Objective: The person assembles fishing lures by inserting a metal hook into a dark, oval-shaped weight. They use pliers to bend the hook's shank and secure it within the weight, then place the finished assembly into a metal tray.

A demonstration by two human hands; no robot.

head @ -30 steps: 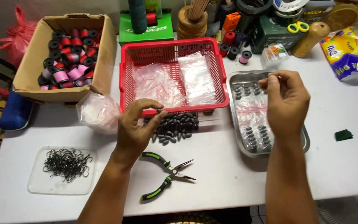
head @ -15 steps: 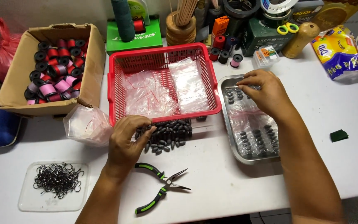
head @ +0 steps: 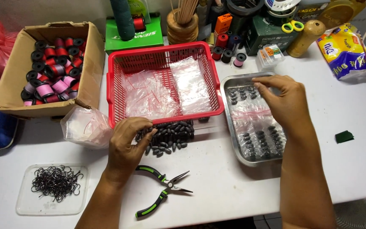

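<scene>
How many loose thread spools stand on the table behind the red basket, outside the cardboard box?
4: a red spool, a dark blue one, a black one and a pink-banded one, clustered behind the red basket's far right corner. More may hide among the clutter.

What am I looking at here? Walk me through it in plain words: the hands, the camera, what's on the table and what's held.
There is no machine: a person works with two bare hands, filmed by a camera on their head looking down at a white table. The left hand rests on a pile of small dark weights, fingers curled over them. The right hand reaches over a metal tray holding bagged weights; whether it grips anything is unclear. Between them sits a red basket of clear bags. Nearby lie pliers, a clear dish of hooks and a box of spools.
</scene>
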